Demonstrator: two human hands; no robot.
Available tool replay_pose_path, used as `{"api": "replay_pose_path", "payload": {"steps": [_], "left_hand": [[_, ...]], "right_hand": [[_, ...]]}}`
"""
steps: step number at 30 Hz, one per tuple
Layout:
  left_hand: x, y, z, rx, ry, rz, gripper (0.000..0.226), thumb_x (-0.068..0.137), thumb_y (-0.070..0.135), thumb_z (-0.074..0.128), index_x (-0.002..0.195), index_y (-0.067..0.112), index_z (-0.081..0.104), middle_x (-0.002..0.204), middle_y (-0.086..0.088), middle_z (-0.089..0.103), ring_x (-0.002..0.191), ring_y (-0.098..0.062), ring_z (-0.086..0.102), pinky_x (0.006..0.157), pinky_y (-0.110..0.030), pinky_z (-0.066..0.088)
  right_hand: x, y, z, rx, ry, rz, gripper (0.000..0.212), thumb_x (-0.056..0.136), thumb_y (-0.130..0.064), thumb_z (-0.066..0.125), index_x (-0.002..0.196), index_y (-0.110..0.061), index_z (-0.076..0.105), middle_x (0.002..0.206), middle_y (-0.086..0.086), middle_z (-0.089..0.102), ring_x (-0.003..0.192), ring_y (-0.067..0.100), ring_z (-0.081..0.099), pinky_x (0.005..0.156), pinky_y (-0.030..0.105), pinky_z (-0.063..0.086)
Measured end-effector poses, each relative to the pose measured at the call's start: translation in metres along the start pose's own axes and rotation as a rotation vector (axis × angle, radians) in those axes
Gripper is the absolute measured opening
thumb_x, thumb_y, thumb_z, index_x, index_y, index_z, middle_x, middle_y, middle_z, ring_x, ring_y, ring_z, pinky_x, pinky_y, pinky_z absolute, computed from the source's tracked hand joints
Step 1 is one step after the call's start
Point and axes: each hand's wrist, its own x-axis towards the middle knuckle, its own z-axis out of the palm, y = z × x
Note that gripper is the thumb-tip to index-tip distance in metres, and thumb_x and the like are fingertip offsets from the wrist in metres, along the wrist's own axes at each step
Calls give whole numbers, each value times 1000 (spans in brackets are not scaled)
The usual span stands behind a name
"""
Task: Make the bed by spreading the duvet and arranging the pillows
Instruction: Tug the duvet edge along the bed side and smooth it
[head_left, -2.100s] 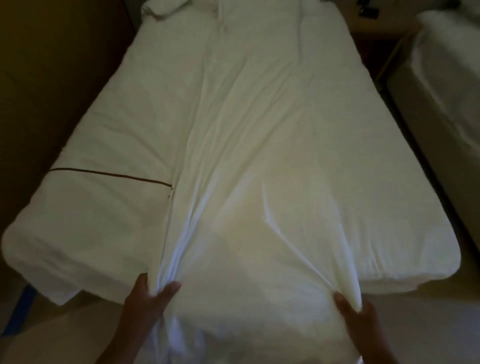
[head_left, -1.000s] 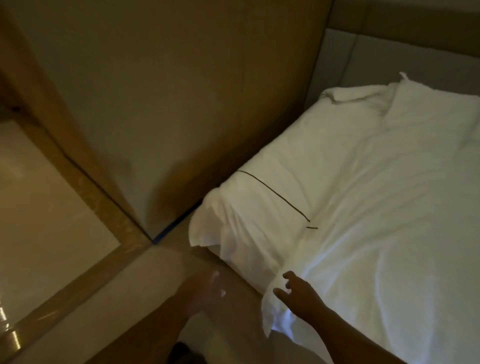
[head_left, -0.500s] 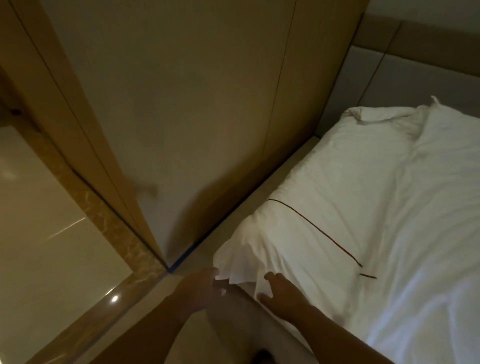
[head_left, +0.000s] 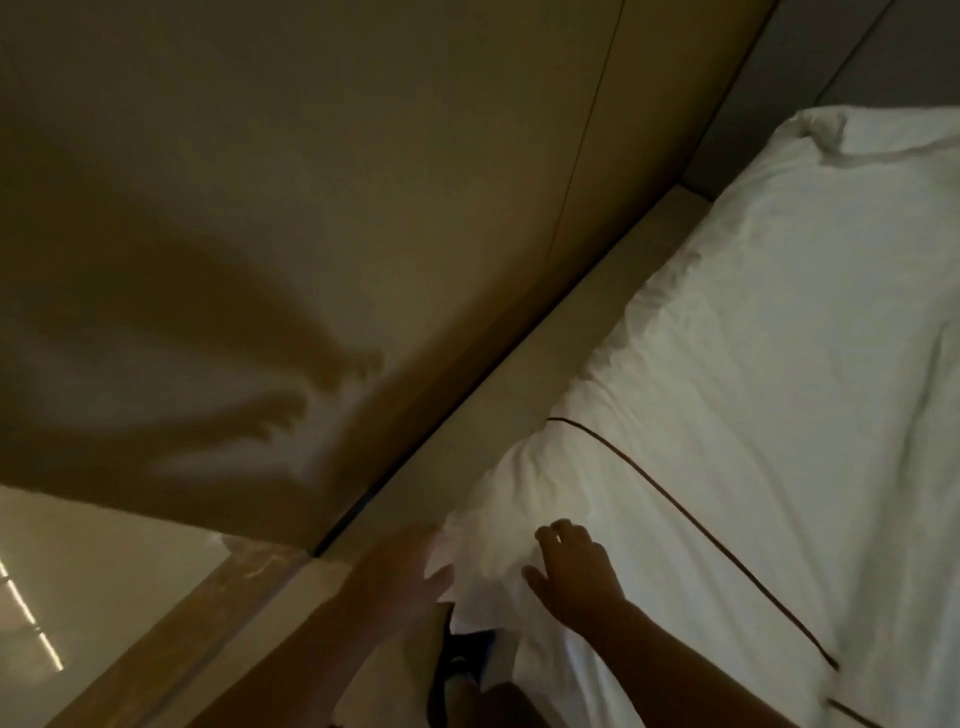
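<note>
Beige wall panelling (head_left: 363, 182) fills the upper left of the frame. At lower centre the left hand (head_left: 402, 574), blurred, touches the white duvet's (head_left: 753, 389) corner; whether its grip is clenched cannot be told. Just right, the right hand (head_left: 571, 571) rests released, fingers spread, on that corner.

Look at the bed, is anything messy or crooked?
Yes. The duvet corner near the hands is bunched and crumpled, hanging off the bed's edge. Its dark trim line runs slantwise rather than square. The left hand and right hand are at that corner.
</note>
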Motion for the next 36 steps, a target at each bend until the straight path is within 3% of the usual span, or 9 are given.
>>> {"api": "replay_pose_path", "payload": {"steps": [8,12,15,19,23,25,29,32,36], "left_hand": [[198,-15,50,-189,-69,-65,52,93,55,45,135,22,48,132,4,54,118,-15,53,96,-30,43],[272,-41,88,-405,-107,-135,56,89,61,48,130,23,54,127,2,59,111,-15,57,96,-36,48],[313,-59,118,-583,-182,-251,58,85,67,50,127,27,54,121,9,59,104,-10,56,91,-32,47],[351,-79,158,-725,-277,-318,66,81,81,37,123,35,55,122,7,61,111,-15,57,103,-43,44],[382,-104,207,-818,-399,-377,87,60,99,34,130,49,49,138,10,53,127,-18,50,111,-48,34],[383,-104,206,-841,-444,-398,85,62,96,39,128,46,54,133,7,58,123,-20,54,108,-45,38],[362,-107,185,-964,-300,-369,53,87,58,57,120,17,65,112,-5,68,104,-22,63,89,-27,53],[333,-109,147,-842,8,-287,40,80,62,63,102,30,68,97,8,70,94,-12,66,78,-26,53],[301,-89,78,-804,251,-233,52,72,69,62,103,27,66,94,10,69,88,-6,66,77,-28,54]], "right_hand": [[150,40,23,-93,44,-87,48,87,-53,42,123,-24,53,128,1,52,125,24,45,112,53,25],[214,56,34,-214,45,-142,59,81,-59,30,114,-23,63,118,1,63,117,23,56,110,57,27],[251,56,32,-240,-2,-153,58,86,-62,33,122,-26,60,125,-2,61,123,20,52,115,56,16],[277,60,30,-274,-35,-136,70,82,-66,14,123,-30,58,126,-4,61,124,19,51,117,55,13],[279,62,38,-303,-51,-126,71,83,-71,15,121,-31,60,122,-6,64,121,18,54,116,54,17],[280,61,39,-314,-62,-120,72,83,-72,14,121,-32,60,120,-7,65,119,18,55,115,52,20],[281,61,42,-304,-48,-122,70,84,-72,15,119,-31,60,114,-7,66,114,19,56,112,49,26],[279,61,42,-245,11,-137,68,86,-73,17,116,-31,60,116,-8,64,114,18,55,110,47,29],[276,59,39,-62,119,-139,68,86,-77,23,124,-29,52,129,-7,54,123,15,48,111,45,31]]}}
